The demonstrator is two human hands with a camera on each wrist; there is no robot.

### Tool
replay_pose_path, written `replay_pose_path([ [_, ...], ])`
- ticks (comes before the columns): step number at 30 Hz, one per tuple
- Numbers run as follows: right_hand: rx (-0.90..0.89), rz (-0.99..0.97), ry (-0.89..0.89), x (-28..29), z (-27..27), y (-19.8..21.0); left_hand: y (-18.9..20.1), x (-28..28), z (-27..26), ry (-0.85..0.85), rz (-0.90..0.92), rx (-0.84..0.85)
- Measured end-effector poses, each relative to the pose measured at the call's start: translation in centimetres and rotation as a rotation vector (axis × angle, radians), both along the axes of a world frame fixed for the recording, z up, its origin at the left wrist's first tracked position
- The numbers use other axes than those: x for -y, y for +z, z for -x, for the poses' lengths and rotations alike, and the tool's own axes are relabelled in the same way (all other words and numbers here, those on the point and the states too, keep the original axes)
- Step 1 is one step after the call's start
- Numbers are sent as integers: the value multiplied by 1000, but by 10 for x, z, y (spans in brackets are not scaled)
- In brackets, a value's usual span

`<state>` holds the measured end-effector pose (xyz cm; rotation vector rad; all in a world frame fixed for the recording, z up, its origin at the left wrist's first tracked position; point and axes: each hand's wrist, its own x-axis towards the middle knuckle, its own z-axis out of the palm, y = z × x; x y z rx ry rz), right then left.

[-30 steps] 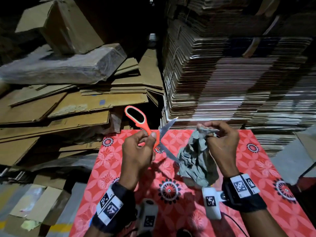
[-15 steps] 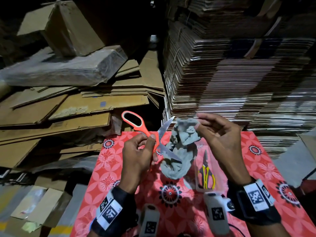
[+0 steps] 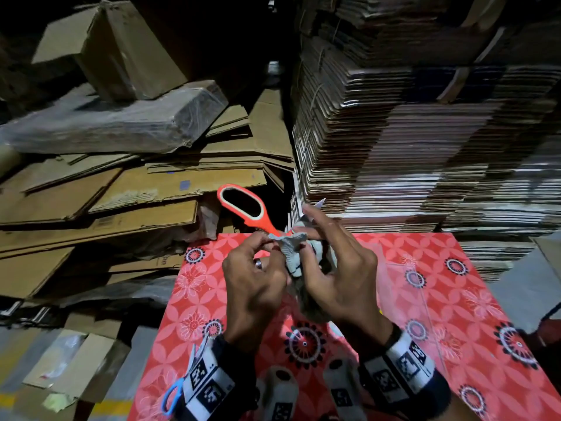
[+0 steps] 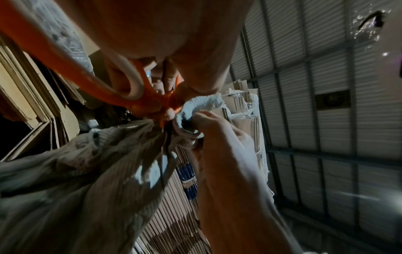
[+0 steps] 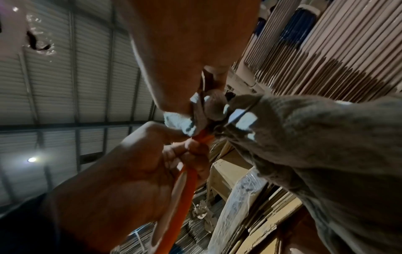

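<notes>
The left grip (image 3: 255, 281) is clenched around the lower handle of the orange scissors (image 3: 267, 223). Its thumb and forefinger also pinch one edge of the grey cloth (image 3: 292, 251). The upper handle loop stands free, tilted up and away to the left. The right grip (image 3: 337, 281) grasps the same cloth from the other side, with the thumb and bent fingers closed on a fold. The forefinger is raised along the blade, whose tip shows just above it.

The cloth is bunched against the blades between the two grips. Most of it hangs down behind the knuckles, held in the air above the table (image 3: 425, 299), which has a red flowered cover. Small blue-handled scissors (image 3: 171, 396) lie on the near left corner, just beside the left wrist.

Behind the table on the right is a tall stack of flattened cardboard (image 3: 394, 147). On the left are loose cardboard sheets (image 3: 121, 189), with a plastic-wrapped bundle (image 3: 106, 126) on top of them and a box (image 3: 115, 50) on the bundle.
</notes>
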<state>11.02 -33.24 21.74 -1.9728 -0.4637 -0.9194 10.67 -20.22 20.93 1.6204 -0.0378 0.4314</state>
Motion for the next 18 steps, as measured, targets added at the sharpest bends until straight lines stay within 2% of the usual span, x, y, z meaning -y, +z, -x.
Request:
replay_pose_path([
  [7, -9, 55, -54, -5, 1, -6, -10, 2, 2, 117, -176, 60],
  [14, -114, -34, -61, -10, 7, -2, -14, 13, 8, 126, -101, 116],
  [18, -208, -108, -74, -10, 7, 3, -17, 14, 9, 204, -174, 150],
])
